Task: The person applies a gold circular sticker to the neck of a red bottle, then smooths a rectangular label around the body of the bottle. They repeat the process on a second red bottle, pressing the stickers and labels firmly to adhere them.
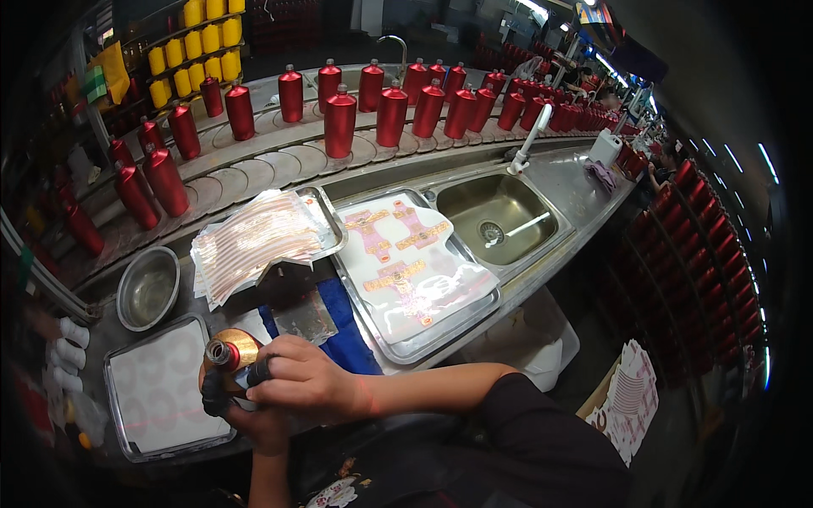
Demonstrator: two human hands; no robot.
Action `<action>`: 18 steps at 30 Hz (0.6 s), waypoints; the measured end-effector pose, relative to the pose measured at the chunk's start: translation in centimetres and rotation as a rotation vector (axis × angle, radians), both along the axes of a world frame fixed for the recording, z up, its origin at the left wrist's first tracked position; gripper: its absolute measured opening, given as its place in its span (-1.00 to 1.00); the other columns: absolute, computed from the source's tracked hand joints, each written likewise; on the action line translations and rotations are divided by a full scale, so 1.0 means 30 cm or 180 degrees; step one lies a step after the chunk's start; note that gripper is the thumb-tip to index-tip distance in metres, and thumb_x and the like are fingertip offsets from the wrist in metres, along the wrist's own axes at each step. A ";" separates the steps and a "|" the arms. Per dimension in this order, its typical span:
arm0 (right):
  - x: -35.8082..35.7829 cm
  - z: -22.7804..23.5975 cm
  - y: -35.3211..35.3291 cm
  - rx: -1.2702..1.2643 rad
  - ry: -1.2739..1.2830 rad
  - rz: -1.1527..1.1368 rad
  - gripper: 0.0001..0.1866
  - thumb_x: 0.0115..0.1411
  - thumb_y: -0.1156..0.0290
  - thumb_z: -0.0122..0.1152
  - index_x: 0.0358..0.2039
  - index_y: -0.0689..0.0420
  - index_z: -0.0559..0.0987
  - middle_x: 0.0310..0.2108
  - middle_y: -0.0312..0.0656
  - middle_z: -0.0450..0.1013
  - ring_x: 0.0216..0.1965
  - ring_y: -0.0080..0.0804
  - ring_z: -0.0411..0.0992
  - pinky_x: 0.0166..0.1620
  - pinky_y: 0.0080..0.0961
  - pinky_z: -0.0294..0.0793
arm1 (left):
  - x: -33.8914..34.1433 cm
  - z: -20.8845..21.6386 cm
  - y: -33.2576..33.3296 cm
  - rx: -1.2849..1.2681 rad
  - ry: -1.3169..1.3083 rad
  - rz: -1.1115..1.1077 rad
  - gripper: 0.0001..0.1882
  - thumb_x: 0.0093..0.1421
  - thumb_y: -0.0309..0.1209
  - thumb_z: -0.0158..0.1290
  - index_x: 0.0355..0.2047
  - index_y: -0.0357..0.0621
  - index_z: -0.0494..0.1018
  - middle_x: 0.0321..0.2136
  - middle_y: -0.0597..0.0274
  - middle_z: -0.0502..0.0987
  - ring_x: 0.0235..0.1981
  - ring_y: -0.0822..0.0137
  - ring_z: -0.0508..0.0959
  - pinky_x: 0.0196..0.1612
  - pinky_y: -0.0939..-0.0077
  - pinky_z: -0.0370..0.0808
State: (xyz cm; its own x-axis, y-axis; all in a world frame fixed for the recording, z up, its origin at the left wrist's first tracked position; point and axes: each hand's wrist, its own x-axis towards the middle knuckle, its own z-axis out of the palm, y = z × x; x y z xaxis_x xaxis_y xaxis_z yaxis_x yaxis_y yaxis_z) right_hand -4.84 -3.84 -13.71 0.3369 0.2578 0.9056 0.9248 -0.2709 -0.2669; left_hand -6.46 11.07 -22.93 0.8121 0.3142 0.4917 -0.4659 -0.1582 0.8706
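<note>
Both hands are together at the lower left of the head view, around a red and gold bottle (240, 342) with an open, threaded neck tilted up toward me. My left hand (264, 427) grips it from below and the left, with dark covering on its fingers. From the right, my right hand (298, 378) presses closed fingers against its side, one fingertip also covered in black. The hands hide most of the bottle's lower part. Just beyond them lie a blue cloth (345, 326) and a clear plastic piece (306, 320). A metal tray (107, 372) with a pale sheet of ring shapes sits to their left.
Another tray (398, 354) carries pink and gold decals on white sheets. Behind the hands are a stack of striped decal sheets (254, 241) and a metal bowl (129, 298). A sink (461, 201) with a white tap (533, 140) lies right. Red bottles (340, 127) line a curved conveyor (288, 161).
</note>
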 end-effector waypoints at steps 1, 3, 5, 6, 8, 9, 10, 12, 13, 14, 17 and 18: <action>-0.011 0.004 0.007 -0.0105 -0.0107 0.0034 -0.82 0.00 0.46 0.29 -0.36 0.07 0.50 -0.41 -0.22 0.32 -0.30 -0.18 0.40 -0.25 -0.28 0.41 | -0.002 -0.002 0.006 -0.0745 0.0339 -0.0251 -0.22 0.25 -0.08 0.23 0.29 -0.22 0.14 0.26 -0.03 0.23 0.28 0.09 0.31 0.34 0.10 0.24; -0.036 0.004 0.006 -0.0104 0.0060 0.0544 -0.80 0.01 0.48 0.33 -0.34 0.08 0.51 -0.40 -0.17 0.36 -0.29 -0.13 0.42 -0.26 -0.26 0.40 | -0.003 0.000 0.025 0.0238 0.0143 -0.0138 -0.13 0.23 0.06 0.21 0.32 -0.23 0.12 0.25 -0.01 0.23 0.28 0.14 0.29 0.34 0.14 0.25; -0.048 -0.007 -0.013 0.0216 0.1000 0.0790 -0.77 0.02 0.50 0.36 -0.30 0.11 0.51 -0.37 -0.10 0.40 -0.30 -0.06 0.43 -0.26 -0.24 0.39 | 0.001 0.000 0.030 0.0089 -0.0070 -0.0138 -0.06 0.12 0.00 0.32 0.32 -0.23 0.13 0.24 0.02 0.24 0.26 0.17 0.32 0.33 0.17 0.28; -0.040 -0.016 -0.027 0.0334 0.1614 0.0676 -0.74 0.03 0.52 0.38 -0.26 0.16 0.52 -0.34 -0.06 0.44 -0.29 0.00 0.43 -0.24 -0.23 0.41 | 0.002 0.000 0.031 -0.0275 0.0181 -0.0339 -0.01 0.03 -0.06 0.41 0.31 -0.23 0.14 0.22 0.05 0.26 0.24 0.19 0.34 0.30 0.19 0.31; -0.016 -0.028 -0.043 0.0349 0.1867 0.0442 -0.72 0.08 0.49 0.45 -0.21 0.23 0.58 -0.34 -0.08 0.51 -0.30 -0.14 0.52 -0.24 -0.39 0.48 | 0.002 0.007 0.038 -0.0306 0.0533 -0.0501 0.02 -0.10 -0.19 0.53 0.27 -0.21 0.18 0.17 0.11 0.32 0.16 0.23 0.42 0.25 0.24 0.38; 0.001 -0.027 -0.047 0.0133 0.2118 0.0300 -0.72 0.09 0.48 0.45 -0.21 0.23 0.58 -0.33 -0.08 0.52 -0.29 -0.14 0.53 -0.24 -0.41 0.48 | 0.005 0.013 0.038 -0.0364 0.0730 -0.0392 0.00 -0.14 -0.26 0.55 0.24 -0.19 0.22 0.12 0.13 0.37 0.10 0.25 0.47 0.21 0.27 0.42; 0.018 -0.025 -0.044 0.0171 0.1928 0.0290 -0.73 0.09 0.47 0.45 -0.21 0.23 0.58 -0.33 -0.08 0.52 -0.30 -0.16 0.54 -0.24 -0.42 0.49 | 0.004 0.027 0.053 0.0060 0.0714 -0.0252 -0.09 -0.14 -0.30 0.54 0.17 -0.18 0.28 0.03 0.15 0.45 0.03 0.27 0.51 0.15 0.31 0.46; 0.056 -0.011 -0.040 0.0156 0.1721 0.0161 -0.74 0.11 0.45 0.45 -0.22 0.24 0.59 -0.33 -0.09 0.54 -0.32 -0.24 0.55 -0.24 -0.44 0.51 | 0.004 0.056 0.063 0.0190 0.0706 -0.0281 -0.12 -0.17 -0.32 0.54 0.14 -0.20 0.32 0.00 0.09 0.50 0.00 0.23 0.55 0.11 0.31 0.49; 0.074 -0.003 -0.036 0.0163 0.1794 0.0106 -0.75 0.14 0.42 0.44 -0.21 0.23 0.59 -0.35 -0.11 0.54 -0.33 -0.30 0.55 -0.24 -0.47 0.51 | 0.010 0.073 0.070 0.0426 0.0704 -0.0331 -0.12 -0.18 -0.31 0.55 0.13 -0.20 0.33 0.00 0.06 0.51 -0.01 0.21 0.57 0.10 0.30 0.50; 0.095 0.005 -0.038 0.0173 0.1928 0.0039 -0.75 0.17 0.39 0.42 -0.22 0.23 0.58 -0.34 -0.13 0.54 -0.32 -0.37 0.55 -0.23 -0.51 0.50 | 0.016 0.094 0.080 0.0516 0.0770 -0.0435 -0.11 -0.18 -0.36 0.55 0.15 -0.22 0.33 0.02 0.08 0.50 0.02 0.24 0.56 0.11 0.32 0.51; 0.144 0.006 -0.042 0.0139 0.2175 -0.0104 -0.76 0.18 0.38 0.39 -0.23 0.23 0.57 -0.35 -0.15 0.53 -0.31 -0.44 0.52 -0.21 -0.53 0.49 | 0.032 0.145 0.121 0.0724 0.0996 -0.0859 -0.17 -0.15 -0.40 0.53 0.13 -0.25 0.38 0.01 0.10 0.53 0.01 0.26 0.58 0.11 0.34 0.52; 0.155 -0.001 -0.046 0.0149 0.2206 -0.0032 -0.76 0.18 0.38 0.39 -0.24 0.24 0.57 -0.36 -0.16 0.53 -0.32 -0.45 0.51 -0.22 -0.54 0.48 | 0.039 0.157 0.135 0.0723 0.0989 -0.0988 -0.15 -0.16 -0.40 0.53 0.14 -0.25 0.37 0.01 0.10 0.53 0.02 0.26 0.57 0.12 0.34 0.51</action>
State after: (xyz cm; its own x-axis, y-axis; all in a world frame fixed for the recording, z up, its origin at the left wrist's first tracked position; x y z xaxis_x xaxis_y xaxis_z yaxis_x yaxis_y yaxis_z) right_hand -0.19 -5.23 -13.73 0.8437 0.2175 0.4908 0.5343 -0.2524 -0.8067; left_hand -5.30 15.12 -18.23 0.9695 -0.0528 0.2393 -0.2448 -0.2550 0.9354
